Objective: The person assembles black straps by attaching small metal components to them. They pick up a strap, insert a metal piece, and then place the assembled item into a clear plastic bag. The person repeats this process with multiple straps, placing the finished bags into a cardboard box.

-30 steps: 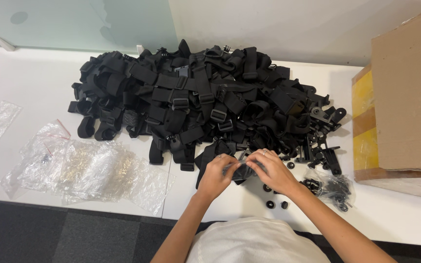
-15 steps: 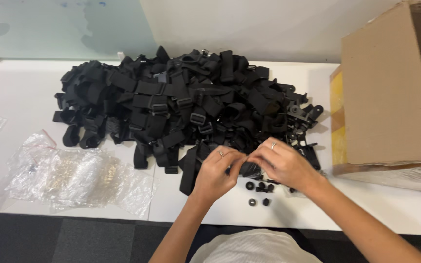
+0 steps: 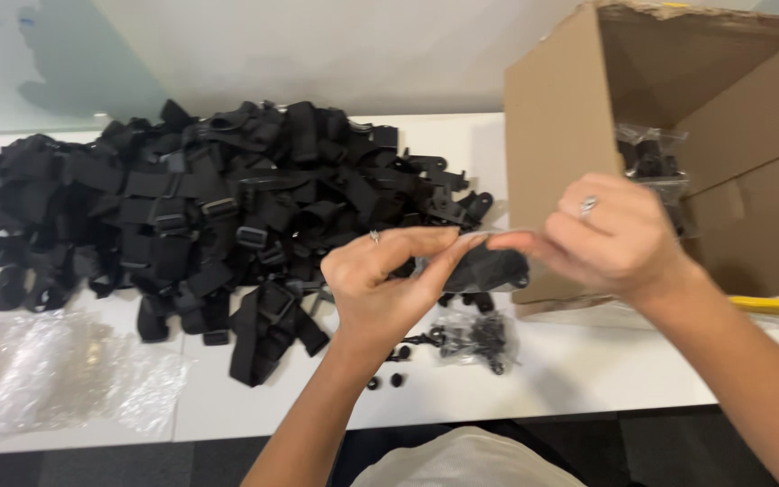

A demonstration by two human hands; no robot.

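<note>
My left hand [image 3: 380, 284] and my right hand [image 3: 610, 236] are raised above the white table [image 3: 588, 370], fingertips nearly meeting. Between them they hold a small clear plastic bag with a black strap part [image 3: 489, 268] inside; both pinch its top edge. Behind the hands lies a large pile of black straps with buckles [image 3: 200, 216]. Below the hands a small clear bag of black parts [image 3: 480, 338] and a few loose black pieces [image 3: 385, 381] rest on the table.
An open cardboard box [image 3: 561, 144] lies on its side at the right, with bagged black parts [image 3: 651, 162] inside. Crumpled clear plastic bags [image 3: 56, 370] sit at the table's left front. A pale wall rises behind the table.
The hands have lifted the bagged strap up from the table and toward the right, nearer the box. The camera view has swung right, showing the box's opening.
</note>
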